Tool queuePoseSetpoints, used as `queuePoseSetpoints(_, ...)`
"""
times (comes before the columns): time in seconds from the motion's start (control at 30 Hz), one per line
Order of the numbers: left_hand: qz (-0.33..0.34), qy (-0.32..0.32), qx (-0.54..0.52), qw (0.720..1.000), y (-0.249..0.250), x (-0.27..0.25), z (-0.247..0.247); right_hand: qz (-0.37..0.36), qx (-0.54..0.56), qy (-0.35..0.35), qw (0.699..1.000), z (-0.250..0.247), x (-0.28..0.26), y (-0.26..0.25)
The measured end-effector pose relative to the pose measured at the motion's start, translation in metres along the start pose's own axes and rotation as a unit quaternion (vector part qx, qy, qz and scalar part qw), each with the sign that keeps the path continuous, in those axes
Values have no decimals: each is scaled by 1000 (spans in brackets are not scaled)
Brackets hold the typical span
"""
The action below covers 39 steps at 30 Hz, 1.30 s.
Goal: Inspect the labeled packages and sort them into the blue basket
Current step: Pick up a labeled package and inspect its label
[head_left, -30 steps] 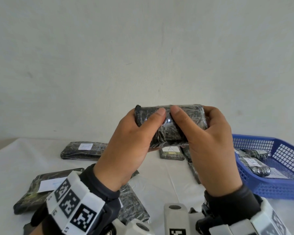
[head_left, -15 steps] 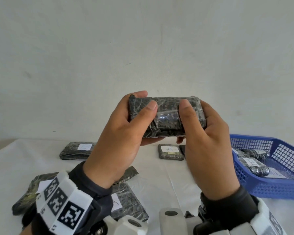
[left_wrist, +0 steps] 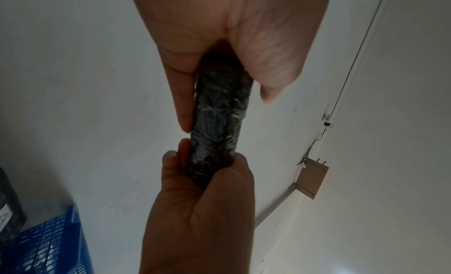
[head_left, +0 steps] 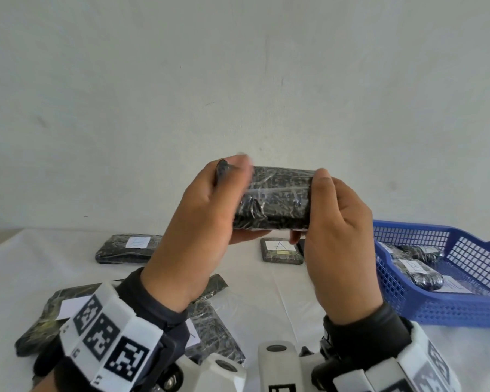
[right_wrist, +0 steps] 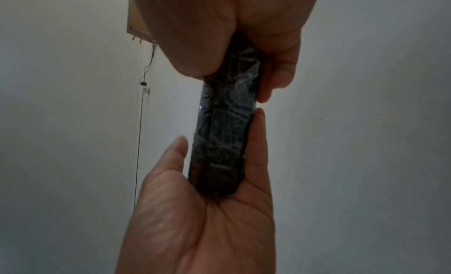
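A black plastic-wrapped package (head_left: 277, 199) is held up in the air at chest height, above the white table (head_left: 266, 292). My left hand (head_left: 210, 210) grips its left end, thumb on the near face and fingers behind. My right hand (head_left: 334, 222) grips its right end the same way. No label shows on the side facing me. The wrist views show the package (left_wrist: 217, 123) edge-on, pinched between both hands (right_wrist: 219, 135). The blue basket (head_left: 447, 309) stands at the right with labelled packages (head_left: 416, 270) inside.
Several more wrapped packages lie on the table: one at back left (head_left: 128, 248), a small one marked A (head_left: 280, 250) behind my hands, others at front left (head_left: 57, 315) and under my left wrist (head_left: 212, 332). A white wall rises behind the table.
Both hands have lifted the package slightly and turned it. My thumbs have slid apart from its middle toward the ends, and the left thumb is blurred in motion.
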<state>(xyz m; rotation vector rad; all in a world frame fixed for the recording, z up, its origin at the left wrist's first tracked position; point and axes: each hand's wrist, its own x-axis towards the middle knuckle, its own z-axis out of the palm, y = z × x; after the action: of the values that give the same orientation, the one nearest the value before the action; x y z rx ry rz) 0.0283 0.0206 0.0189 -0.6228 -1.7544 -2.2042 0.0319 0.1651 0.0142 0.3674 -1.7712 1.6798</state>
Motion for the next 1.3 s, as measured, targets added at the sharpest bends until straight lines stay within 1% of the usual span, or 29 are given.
queuePoseSetpoints(0.13,9,-1,7,1000,-3,-2,4,26,26,-10,999,-6,4,1)
queuePoseSetpoints(0.27,0,-7,11,1000,-5,-4,6,2,-2,-4,1000,-9,3,-1)
queuePoseSetpoints(0.37,10,1,7,1000,-4,-3,6,19,21,-12,1000,-10,3,-3)
queuePoseSetpoints(0.43,1,9,-3,1000,-5,-2,7,28,21,-7,999,-9,2,-3)
queuePoseSetpoints(0.5,-23,20,-15,999,-6,-1,7,20,17,-10,1000,-9,3,-2)
queuePoseSetpoints(0.57,-44,24,-19,999,-5,1,4,14,7,-47,999,-13,4,-1)
queuePoseSetpoints(0.67,-103,-13,-58,993,-2,4,-3,16,-29,-134,990,-21,5,-6)
queuePoseSetpoints(0.7,-121,-19,-78,989,-1,4,-5,17,-26,-150,988,-23,6,-7)
queuePoseSetpoints(0.77,-140,-16,-118,983,1,5,-8,17,5,-149,989,-27,9,-5)
queuePoseSetpoints(0.83,-132,-21,-140,981,3,5,-7,16,42,-118,992,-29,11,-3)
queuePoseSetpoints(0.9,-112,-29,-125,985,2,4,-6,23,68,-94,993,-28,12,-2)
queuePoseSetpoints(0.97,-89,-25,-101,991,-2,4,-5,33,86,-90,992,-25,11,-1)
queuePoseSetpoints(1.1,-53,4,-75,996,-3,5,-4,41,98,-88,990,-22,11,1)
queuePoseSetpoints(1.13,-50,11,-76,996,-2,5,-4,36,93,-88,991,-19,10,1)
queuePoseSetpoints(1.2,-45,18,-74,996,1,4,-4,-9,62,-85,994,-15,9,3)
queuePoseSetpoints(1.27,-36,15,-67,997,1,4,-4,-46,19,-75,996,-10,6,3)
queuePoseSetpoints(1.3,-35,11,-64,997,1,4,-5,-54,6,-74,996,-10,6,5)
